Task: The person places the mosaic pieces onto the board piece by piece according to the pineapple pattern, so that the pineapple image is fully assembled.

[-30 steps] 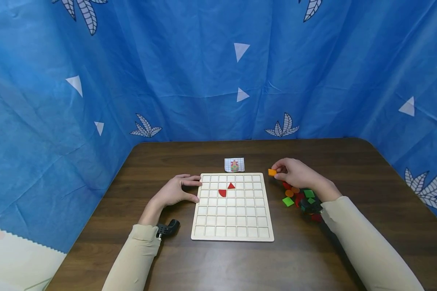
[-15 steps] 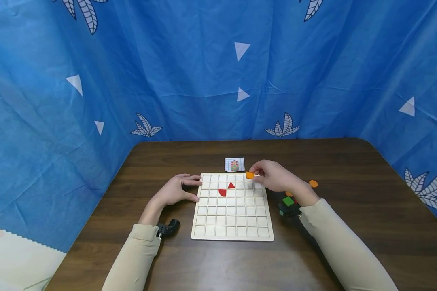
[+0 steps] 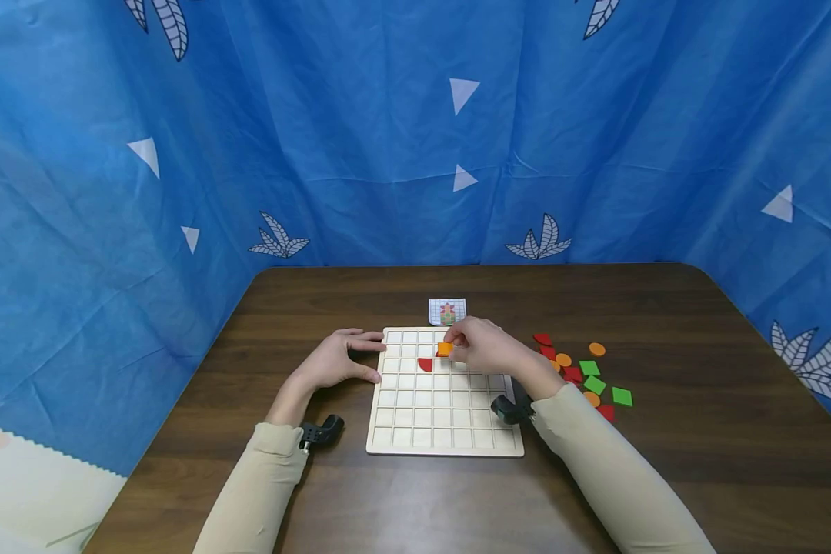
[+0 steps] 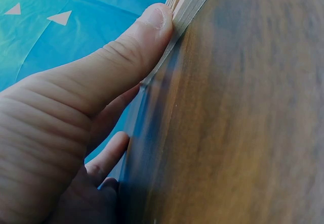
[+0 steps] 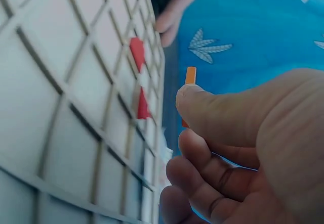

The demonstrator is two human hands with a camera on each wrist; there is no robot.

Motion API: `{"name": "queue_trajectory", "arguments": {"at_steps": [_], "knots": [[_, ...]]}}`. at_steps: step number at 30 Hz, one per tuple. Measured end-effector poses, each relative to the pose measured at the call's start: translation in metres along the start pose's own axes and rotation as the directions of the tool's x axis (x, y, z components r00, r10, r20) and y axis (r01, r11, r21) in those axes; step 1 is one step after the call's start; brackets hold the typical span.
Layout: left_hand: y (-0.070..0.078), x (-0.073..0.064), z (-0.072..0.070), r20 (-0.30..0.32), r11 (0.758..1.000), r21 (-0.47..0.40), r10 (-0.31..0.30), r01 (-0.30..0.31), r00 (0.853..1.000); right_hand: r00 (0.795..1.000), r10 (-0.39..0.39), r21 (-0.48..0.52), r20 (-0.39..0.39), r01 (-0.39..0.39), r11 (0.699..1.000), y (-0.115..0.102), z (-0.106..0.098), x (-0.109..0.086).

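A pale gridded board [image 3: 422,419] lies on the table. On its upper part sit a red quarter-circle tile [image 3: 425,365] and a red triangle tile [image 5: 143,105], the latter mostly covered in the head view. Between thumb and fingertips, my right hand [image 3: 488,348] pinches an orange square tile [image 3: 445,349] above the board near that triangle. The right wrist view shows this tile edge-on, apart from the grid. At the board's left edge rests my left hand [image 3: 334,360], thumb and fingers spread and extended; its thumb [image 4: 144,34] touches the rim in the left wrist view.
Right of the board lie loose tiles: several red ones [image 3: 572,375], orange discs [image 3: 597,349] and green ones [image 3: 622,396]. A small printed pattern card [image 3: 447,312] lies behind the board. A blue curtain [image 3: 388,138] hangs beyond the wooden table [image 3: 318,300].
My right hand has carried the orange tile leftward from beside the loose tiles to over the board near the red triangle, uncovering the loose tiles. The left hand has stayed at the board's edge.
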State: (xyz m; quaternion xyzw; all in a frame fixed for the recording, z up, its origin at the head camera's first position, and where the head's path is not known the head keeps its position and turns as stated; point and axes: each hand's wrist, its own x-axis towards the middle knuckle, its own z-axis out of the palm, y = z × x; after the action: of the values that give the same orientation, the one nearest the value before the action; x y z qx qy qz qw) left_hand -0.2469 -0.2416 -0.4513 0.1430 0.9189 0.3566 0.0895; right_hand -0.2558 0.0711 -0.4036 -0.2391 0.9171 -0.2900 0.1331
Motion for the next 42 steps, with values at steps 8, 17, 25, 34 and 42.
{"name": "queue_trajectory", "arguments": {"at_steps": [8,17,25,34,42], "knots": [[0.001,0.001,-0.001,-0.002,1.0,0.001,0.001,-0.001,1.0,0.999,0.041,0.003,0.033,-0.041,0.999,0.001,0.013,0.001],[0.0,0.0,0.001,0.002,1.0,0.01,0.005,-0.005,1.0,0.999,-0.036,-0.08,0.013,0.037,0.996,0.002,0.02,-0.001],[-0.001,0.0,0.0,-0.01,1.0,0.0,0.008,-0.008,1.0,1.0,-0.028,-0.087,0.001,0.028,0.996,0.003,0.021,0.0],[-0.001,0.0,0.001,-0.009,1.0,-0.008,0.003,-0.003,1.0,1.0,0.011,-0.065,-0.013,-0.012,0.998,0.002,0.022,-0.002],[-0.003,0.001,0.001,-0.003,1.0,-0.014,0.01,-0.01,1.0,1.0,0.011,-0.051,-0.024,-0.012,0.999,0.0,0.022,-0.003]]}}
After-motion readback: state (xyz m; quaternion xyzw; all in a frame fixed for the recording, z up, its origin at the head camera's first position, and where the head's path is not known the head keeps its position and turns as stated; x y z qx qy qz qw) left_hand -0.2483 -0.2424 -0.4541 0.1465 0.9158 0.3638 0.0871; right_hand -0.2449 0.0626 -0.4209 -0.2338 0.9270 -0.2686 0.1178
